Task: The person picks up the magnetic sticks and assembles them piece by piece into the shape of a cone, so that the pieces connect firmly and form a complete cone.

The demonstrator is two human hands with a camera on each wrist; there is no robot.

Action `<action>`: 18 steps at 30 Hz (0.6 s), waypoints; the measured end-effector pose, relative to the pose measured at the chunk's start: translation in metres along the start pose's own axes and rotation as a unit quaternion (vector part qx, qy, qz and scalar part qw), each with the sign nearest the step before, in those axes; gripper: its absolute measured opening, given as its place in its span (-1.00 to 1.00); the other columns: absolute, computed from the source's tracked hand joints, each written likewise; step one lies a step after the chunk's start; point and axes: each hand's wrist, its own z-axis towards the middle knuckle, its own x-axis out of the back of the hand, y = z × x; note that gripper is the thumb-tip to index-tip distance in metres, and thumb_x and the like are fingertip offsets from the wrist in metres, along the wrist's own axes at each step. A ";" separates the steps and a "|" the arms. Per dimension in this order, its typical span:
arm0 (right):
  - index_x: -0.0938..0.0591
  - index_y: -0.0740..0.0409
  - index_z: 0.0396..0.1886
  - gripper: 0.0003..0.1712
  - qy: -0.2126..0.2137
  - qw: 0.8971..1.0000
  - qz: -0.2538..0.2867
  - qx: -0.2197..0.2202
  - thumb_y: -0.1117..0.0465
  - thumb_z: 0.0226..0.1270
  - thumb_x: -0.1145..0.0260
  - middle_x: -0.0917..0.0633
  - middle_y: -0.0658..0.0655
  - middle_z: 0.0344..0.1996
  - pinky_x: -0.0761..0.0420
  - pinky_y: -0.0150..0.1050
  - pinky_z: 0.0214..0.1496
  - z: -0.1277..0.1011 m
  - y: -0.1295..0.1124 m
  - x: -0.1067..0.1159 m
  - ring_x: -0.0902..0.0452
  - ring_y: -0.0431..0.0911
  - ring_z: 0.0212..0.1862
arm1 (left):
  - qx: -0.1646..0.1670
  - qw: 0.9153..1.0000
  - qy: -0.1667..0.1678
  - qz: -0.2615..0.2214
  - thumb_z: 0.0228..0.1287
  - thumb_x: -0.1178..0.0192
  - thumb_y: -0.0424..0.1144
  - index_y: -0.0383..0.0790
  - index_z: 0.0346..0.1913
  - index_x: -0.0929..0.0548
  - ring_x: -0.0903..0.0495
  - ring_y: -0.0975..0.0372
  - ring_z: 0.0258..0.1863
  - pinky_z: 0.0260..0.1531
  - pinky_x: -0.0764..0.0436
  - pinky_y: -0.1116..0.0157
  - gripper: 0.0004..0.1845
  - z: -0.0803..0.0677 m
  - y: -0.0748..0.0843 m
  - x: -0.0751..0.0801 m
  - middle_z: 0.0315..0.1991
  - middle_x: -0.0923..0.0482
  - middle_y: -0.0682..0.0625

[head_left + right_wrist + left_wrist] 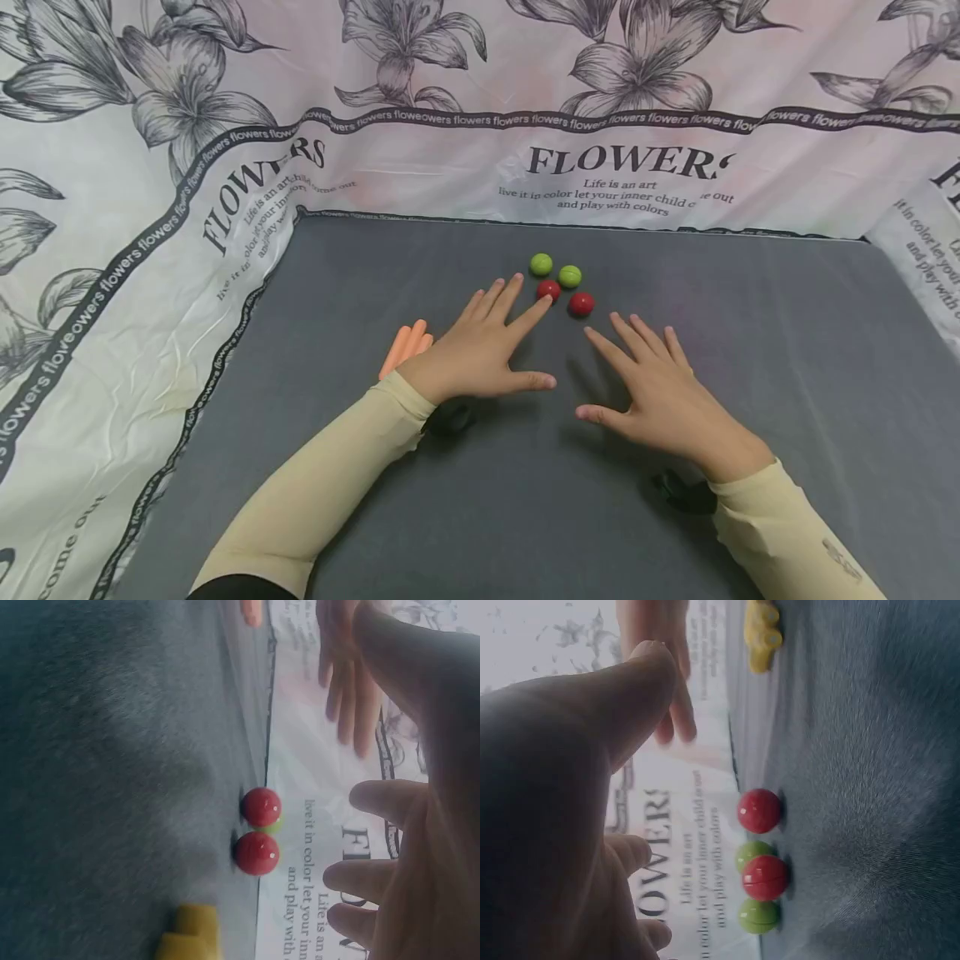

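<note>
Two spread hands over a grey desk, four small balls just beyond the fingertips

Left hand (480,350): fingers straight and spread, palm down, holding nothing; its index fingertip lies just beside the nearer-left red ball (548,289), contact not discernible. Right hand (656,392): fingers spread and relaxed, palm down, holding nothing, at 5 o'clock of the balls and apart from them. Second red ball (581,303) at 4 o'clock of the first. Two green balls (541,264) (570,276) side by side at 12 o'clock of the red pair. Orange piece (405,348) at 9 o'clock of the left hand, partly hidden by the wrist. Desk (787,350) grey, backed by a flower-printed cloth (615,179). Yellow piece (191,934) shows in the wrist views only
</note>
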 end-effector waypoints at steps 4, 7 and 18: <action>-0.29 0.04 0.66 0.18 -0.007 1.000 0.011 -0.011 -0.48 0.22 -0.43 -0.20 0.41 0.61 0.16 0.51 0.53 -0.006 0.006 -0.001 0.04 0.41 0.63 | 0.017 1.000 -0.005 -0.023 0.27 -0.07 0.60 0.25 0.72 0.19 0.27 -0.08 0.71 0.63 0.19 -0.07 0.14 0.025 -0.006 -0.006 0.73 0.33 -0.15; -0.39 0.08 0.60 0.10 -0.009 1.000 0.018 -0.021 -0.39 0.21 -0.50 -0.27 0.42 0.57 0.09 0.50 0.53 -0.009 0.013 0.000 0.01 0.40 0.62 | 0.037 0.998 -0.008 -0.050 0.30 -0.09 0.56 0.27 0.72 0.17 0.20 -0.05 0.71 0.63 0.08 -0.07 0.10 0.042 -0.009 -0.009 0.73 0.27 -0.13; -0.66 0.25 0.28 -0.33 0.055 0.998 0.009 -0.008 -0.02 0.28 -0.58 -0.64 0.36 0.21 -0.47 0.41 0.18 -0.011 0.034 0.004 -0.56 0.31 0.20 | 0.058 0.996 0.026 -0.057 0.57 -0.13 0.15 0.07 0.63 -0.30 -0.34 0.05 0.47 0.40 -0.43 0.03 -0.31 0.080 -0.010 -0.016 0.54 -0.29 -0.09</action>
